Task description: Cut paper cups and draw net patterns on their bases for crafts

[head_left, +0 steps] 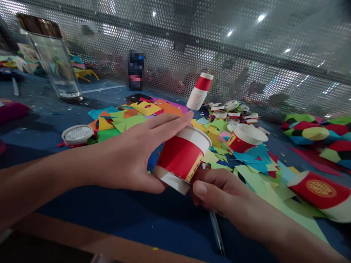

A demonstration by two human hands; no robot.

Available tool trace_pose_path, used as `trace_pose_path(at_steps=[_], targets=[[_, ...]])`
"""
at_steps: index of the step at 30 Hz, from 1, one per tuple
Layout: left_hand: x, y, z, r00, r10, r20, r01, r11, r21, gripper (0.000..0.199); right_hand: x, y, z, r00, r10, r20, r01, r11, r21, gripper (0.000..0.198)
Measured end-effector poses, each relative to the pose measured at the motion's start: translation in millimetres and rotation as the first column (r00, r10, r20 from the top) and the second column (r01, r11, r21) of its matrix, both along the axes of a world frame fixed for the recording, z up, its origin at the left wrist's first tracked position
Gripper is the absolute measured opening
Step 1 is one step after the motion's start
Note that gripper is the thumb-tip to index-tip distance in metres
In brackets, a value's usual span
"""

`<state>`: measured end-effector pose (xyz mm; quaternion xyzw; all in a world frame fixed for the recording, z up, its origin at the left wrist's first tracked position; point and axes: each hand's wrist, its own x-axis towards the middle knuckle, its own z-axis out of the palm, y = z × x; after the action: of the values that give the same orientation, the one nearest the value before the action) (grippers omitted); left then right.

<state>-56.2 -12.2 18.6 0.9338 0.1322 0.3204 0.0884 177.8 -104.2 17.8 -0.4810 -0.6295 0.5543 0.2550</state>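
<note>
Cup (180,154) held by left hand (135,154), hold of right hand (224,191) unclear, we apparently work its flap (175,182), next needing steadiness.

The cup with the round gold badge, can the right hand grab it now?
Probably not right away: the right hand seems to grip a slim stick, though nothing visible blocks its way to the badge cup.

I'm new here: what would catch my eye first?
Probably the red and white paper cup, tilted in the left hand near the centre, with the right hand at its lower edge. Beyond it, bright paper scraps litter the blue table, and a tall glass bottle stands upper left.
</note>
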Motion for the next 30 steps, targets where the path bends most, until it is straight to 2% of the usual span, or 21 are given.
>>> trace_pose_path(at_steps=[7,11,16,23,26,28,30], targets=[[0,0,-0.3,1.0,-0.002,0.006,0.002,1.0,0.011,0.099,-5,-3,2,0.999,-0.039,-0.014,0.039,0.999,-0.027,0.06],[3,-3,3.2,1.0,-0.006,-0.012,0.007,1.0,0.03,0.099,-8,-3,4,0.998,-0.06,0.015,0.06,0.997,-0.042,0.054],[4,-5,6.4,0.999,0.004,-0.041,-0.004,1.0,0.001,0.102,-9,-2,4,0.997,-0.076,0.018,0.076,0.996,-0.038,0.053],[4,-3,7.3,0.996,0.03,-0.08,-0.03,1.0,-0.002,0.103,-7,-3,5,0.996,-0.052,-0.073,0.049,0.998,-0.039,0.055],[3,2,6.2,0.999,0.028,-0.041,-0.028,0.999,0.022,0.097,-3,-1,5,0.995,-0.05,-0.089,0.048,0.998,-0.029,0.054],[2,7,6.8,0.999,0.045,-0.03,-0.044,0.999,0.027,0.092,1,2,4,0.99,-0.098,-0.097,0.096,0.995,-0.018,0.053],[2,14,8.4,0.996,0.076,-0.056,-0.076,0.997,-0.005,0.085,4,5,2,0.972,-0.205,-0.117,0.203,0.979,-0.026,0.053]])
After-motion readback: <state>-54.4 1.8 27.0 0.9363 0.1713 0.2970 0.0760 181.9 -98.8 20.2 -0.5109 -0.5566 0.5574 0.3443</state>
